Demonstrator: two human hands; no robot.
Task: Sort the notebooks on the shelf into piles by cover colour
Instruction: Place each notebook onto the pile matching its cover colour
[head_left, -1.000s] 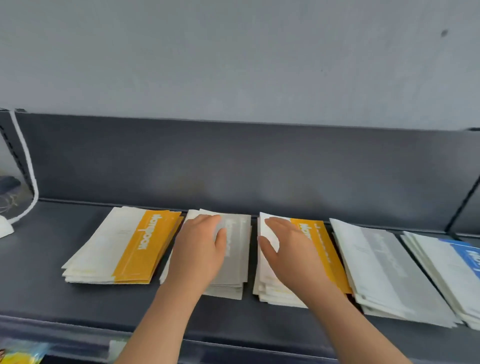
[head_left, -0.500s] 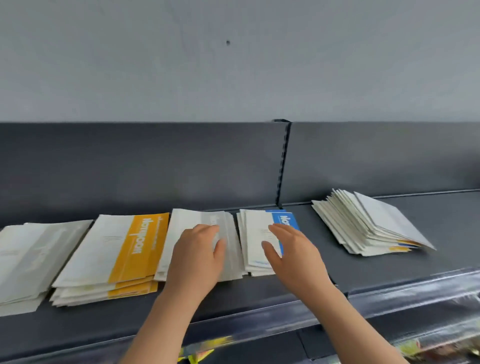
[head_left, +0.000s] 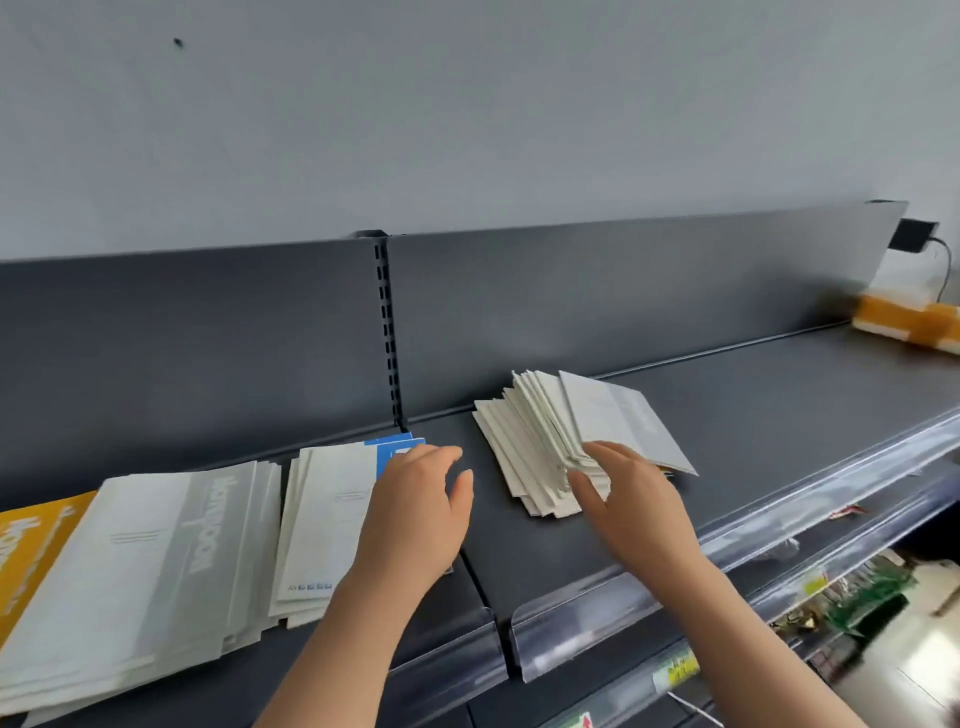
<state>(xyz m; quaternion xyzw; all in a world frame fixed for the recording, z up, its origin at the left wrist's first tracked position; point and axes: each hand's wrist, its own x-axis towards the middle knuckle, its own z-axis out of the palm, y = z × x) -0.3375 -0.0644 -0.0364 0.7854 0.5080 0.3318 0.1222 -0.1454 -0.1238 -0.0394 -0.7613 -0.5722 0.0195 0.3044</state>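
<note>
Left hand (head_left: 415, 514): I read it as slack, fingers loosely bent and thumb apart, gripping nothing. It lies over the right edge of the blue-banded pile (head_left: 327, 519), which sits just left of the foot of the slotted upright (head_left: 387, 332) in the shelf's back panel.

Right hand (head_left: 631, 499): spread wide, thumb well apart from the fingers and holding nothing. Its fingertips reach the near edge of the fanned mixed pile (head_left: 530, 457), to the right of the upright. I cannot tell whether they press on the covers or only hover over them.

The mixed pile is splayed, with a grey-banded notebook (head_left: 623, 421) on top, skewed toward the right.

Left of the upright, beyond the blue-banded pile, lies the grey-banded pile (head_left: 156, 561), touching or nearly touching its neighbour. Farther left, a yellow-banded pile (head_left: 31, 540) is cut off by the frame edge.

All piles lie flat on the dark shelf (head_left: 779, 415). A clear price rail (head_left: 571, 623) runs along the front edge, below the upright. Far right of the upright, a yellow-and-white stack (head_left: 909, 322) rests at the shelf's end; its details are too small for me to read.
</note>
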